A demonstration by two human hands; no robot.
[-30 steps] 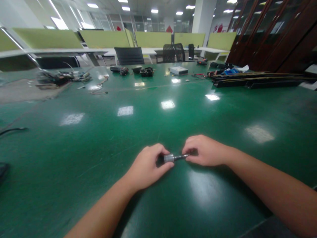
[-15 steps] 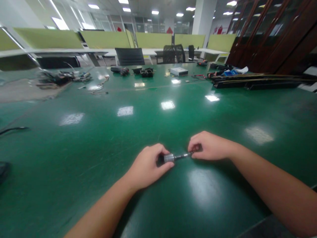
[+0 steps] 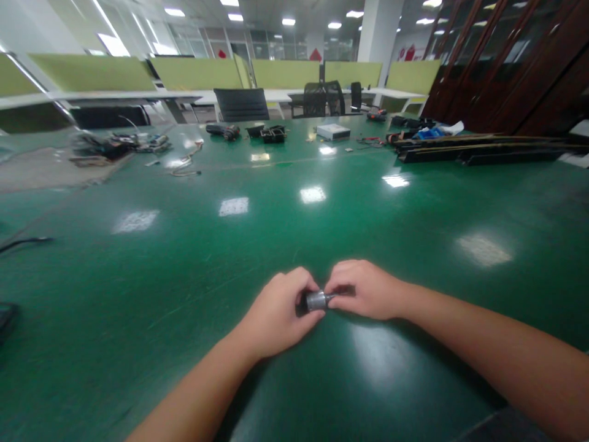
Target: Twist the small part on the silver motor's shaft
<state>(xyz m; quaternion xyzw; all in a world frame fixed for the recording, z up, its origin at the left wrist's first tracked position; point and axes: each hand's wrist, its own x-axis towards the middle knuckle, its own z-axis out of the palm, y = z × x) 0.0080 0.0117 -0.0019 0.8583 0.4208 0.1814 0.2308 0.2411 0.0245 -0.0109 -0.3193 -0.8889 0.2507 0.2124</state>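
Note:
A short silver metal cylinder (image 3: 316,300) with a thin rod lies between the thumb and fingers of my left hand (image 3: 281,313), just above the green tabletop. Its left end is dark and partly hidden in my palm. From the right, my right hand (image 3: 365,291) pinches the thin rod close to where it leaves the cylinder. My fingers cover most of the rod. The fingertips of both hands almost meet. Too little detail shows to tell exactly what kind of part this is.
Across the green table (image 3: 257,245), a white box-shaped device (image 3: 332,131) stands near the back. Long black strips (image 3: 478,151) lie at the right. Tangled electronic parts (image 3: 122,145) sit far left, with a thin cable (image 3: 186,164) nearby. A black cord (image 3: 25,242) reaches in at the left edge.
My right hand has moved left along the rod, up to the cylinder, so less of the rod shows. My left hand keeps its grip on the cylinder.

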